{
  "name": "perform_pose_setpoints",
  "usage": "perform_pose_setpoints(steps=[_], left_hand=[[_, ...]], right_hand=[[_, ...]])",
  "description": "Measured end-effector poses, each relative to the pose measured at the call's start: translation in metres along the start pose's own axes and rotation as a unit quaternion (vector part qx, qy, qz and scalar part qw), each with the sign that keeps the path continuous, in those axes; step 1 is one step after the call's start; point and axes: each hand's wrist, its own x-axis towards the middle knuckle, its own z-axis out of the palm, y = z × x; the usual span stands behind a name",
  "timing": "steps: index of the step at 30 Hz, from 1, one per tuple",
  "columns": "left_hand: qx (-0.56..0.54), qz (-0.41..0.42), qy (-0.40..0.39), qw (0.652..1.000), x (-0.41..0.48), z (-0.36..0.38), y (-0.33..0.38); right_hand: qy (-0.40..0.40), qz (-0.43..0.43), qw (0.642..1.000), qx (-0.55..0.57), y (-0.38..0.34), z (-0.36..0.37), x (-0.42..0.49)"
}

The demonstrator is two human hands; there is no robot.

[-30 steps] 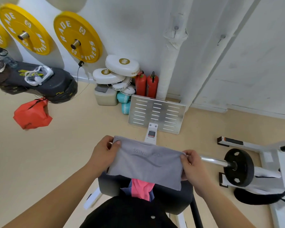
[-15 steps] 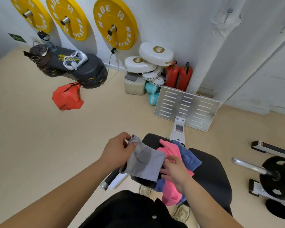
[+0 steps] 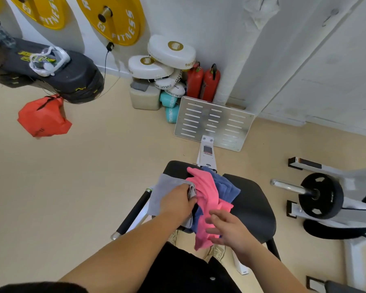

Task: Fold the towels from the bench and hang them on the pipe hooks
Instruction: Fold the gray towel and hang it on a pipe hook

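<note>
A folded grey towel (image 3: 163,193) rests at the left edge of the black bench seat (image 3: 254,206), and my left hand (image 3: 179,200) lies on top of it, fingers curled over its right edge. A pink towel (image 3: 206,193) sprawls unfolded over a blue towel (image 3: 226,187) in the middle of the seat. My right hand (image 3: 230,230) hovers with fingers spread at the pink towel's near end, touching it without a clear grip. A white wrapped pipe (image 3: 241,49) runs up the wall behind; no hooks on it are visible.
A metal footplate (image 3: 213,121) stands just beyond the bench. Two red extinguishers (image 3: 203,81), white pads (image 3: 167,58) and teal rollers crowd the wall. A barbell with a black plate (image 3: 319,195) sits right, an orange bag (image 3: 43,117) and black stacked gear left.
The grey towel went from spread between both hands to folded, then down onto the bench's left edge. My right hand let go of it and moved to the pink towel.
</note>
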Motion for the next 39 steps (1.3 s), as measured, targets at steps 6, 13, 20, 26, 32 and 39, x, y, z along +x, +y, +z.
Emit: perform_pose_setpoints(steps=[6, 13, 20, 26, 32, 39], left_hand=[[-0.054, 0.006, 0.021, 0.998, -0.007, -0.014, -0.013], [-0.111, -0.175, 0.019, 0.978, -0.005, -0.029, -0.083], [-0.163, -0.139, 0.030, 0.976, 0.003, -0.043, -0.088], [-0.027, 0.002, 0.079, 0.996, -0.003, -0.054, -0.052], [0.039, 0.125, 0.031, 0.991, -0.020, -0.011, -0.023], [-0.053, 0.134, -0.014, 0.989, -0.025, 0.010, -0.032]], right_hand=[[-0.004, -0.031, 0.998, -0.052, -0.007, 0.011, 0.008], [0.024, -0.229, 0.899, -0.372, -0.021, 0.048, 0.046], [-0.016, -0.148, 0.895, -0.420, -0.013, 0.059, 0.067], [0.012, -0.102, 0.958, -0.268, -0.011, 0.061, 0.072], [-0.026, -0.072, 0.994, -0.071, -0.008, 0.046, 0.070], [-0.008, -0.018, 1.000, -0.007, -0.005, 0.035, 0.065]])
